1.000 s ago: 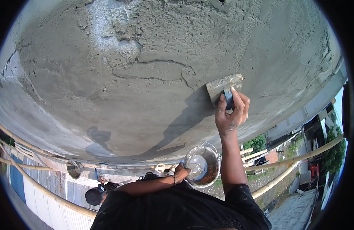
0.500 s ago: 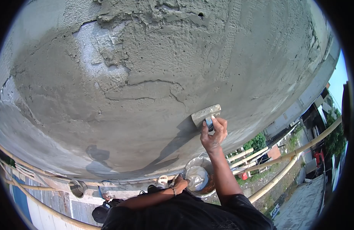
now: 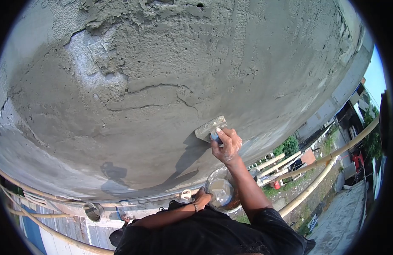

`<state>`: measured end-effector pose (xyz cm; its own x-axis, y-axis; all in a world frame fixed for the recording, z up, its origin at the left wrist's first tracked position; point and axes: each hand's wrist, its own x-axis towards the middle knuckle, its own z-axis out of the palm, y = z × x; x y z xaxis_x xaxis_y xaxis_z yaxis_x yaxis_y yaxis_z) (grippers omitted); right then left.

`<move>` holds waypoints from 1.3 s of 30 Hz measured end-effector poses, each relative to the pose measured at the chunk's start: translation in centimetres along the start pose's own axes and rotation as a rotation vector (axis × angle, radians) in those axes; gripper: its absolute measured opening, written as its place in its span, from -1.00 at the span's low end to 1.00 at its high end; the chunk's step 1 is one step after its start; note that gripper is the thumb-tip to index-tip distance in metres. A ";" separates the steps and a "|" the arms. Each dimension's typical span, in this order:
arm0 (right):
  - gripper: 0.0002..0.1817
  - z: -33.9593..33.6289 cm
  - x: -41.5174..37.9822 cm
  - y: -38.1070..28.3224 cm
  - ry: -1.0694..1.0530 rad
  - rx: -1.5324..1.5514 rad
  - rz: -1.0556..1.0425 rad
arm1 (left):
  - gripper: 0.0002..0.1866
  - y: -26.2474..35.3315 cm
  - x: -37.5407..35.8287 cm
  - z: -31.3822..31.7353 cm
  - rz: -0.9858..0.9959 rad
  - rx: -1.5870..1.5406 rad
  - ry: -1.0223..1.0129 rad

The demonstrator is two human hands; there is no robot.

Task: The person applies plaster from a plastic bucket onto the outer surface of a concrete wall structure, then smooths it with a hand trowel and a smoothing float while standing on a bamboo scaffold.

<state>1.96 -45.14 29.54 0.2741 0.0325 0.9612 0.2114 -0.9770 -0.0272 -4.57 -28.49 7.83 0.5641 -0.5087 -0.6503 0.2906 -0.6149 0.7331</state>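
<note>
In the head view my right hand (image 3: 227,145) is closed round the blue handle of a wide, mortar-smeared scraper (image 3: 211,128). The scraper's blade lies against the grey plastered wall (image 3: 162,131), tilted, just below the end of a thin crack. My left hand (image 3: 202,198) is down by my body, at the rim of a bucket (image 3: 210,180) with pale wet material inside. Its fingers curl over the rim and are partly hidden. Rough plaster and a bare whitish patch (image 3: 88,63) show higher on the wall.
Bamboo poles (image 3: 328,155) cross at the right, with more at the lower left (image 3: 56,233). A small container (image 3: 93,211) stands near the wall's foot at left. A pale sandal-like object (image 3: 185,195) lies by my left hand. Ground and greenery show far below at right.
My right hand and the scraper have moved left along the wall, closer to the crack, and the blade is more tilted. The view has shifted slightly; my left hand stays at the bucket.
</note>
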 end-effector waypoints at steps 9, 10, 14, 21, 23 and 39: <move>-0.65 -2.6 16.3 -0.3 0.300 0.008 0.055 | -0.34 -1.1 0.9 1.2 0.014 -0.051 0.007; -0.59 -2.1 15.3 -0.7 0.259 0.037 0.041 | -0.34 -1.3 1.0 1.3 -0.013 -0.050 -0.008; -0.48 -1.0 6.2 -1.0 -0.048 0.062 -0.120 | -0.35 0.0 0.7 1.3 -0.051 -0.037 -0.003; -0.65 -4.5 15.0 3.4 0.355 -0.187 0.126 | -0.36 -1.7 2.5 2.7 -0.039 0.009 -0.012; -0.64 -3.1 17.7 1.7 0.333 -0.054 -0.120 | -0.37 0.4 0.9 2.3 0.002 0.005 0.030; -0.66 -7.2 13.3 3.7 0.329 -0.237 0.034 | -0.35 -1.5 3.5 2.9 0.019 -0.019 -0.011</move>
<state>-0.33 -49.85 44.15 -0.0461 -0.0323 0.9984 -0.0252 -0.9991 -0.0335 -5.27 -31.12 3.85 0.5613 -0.5271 -0.6380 0.2942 -0.5935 0.7492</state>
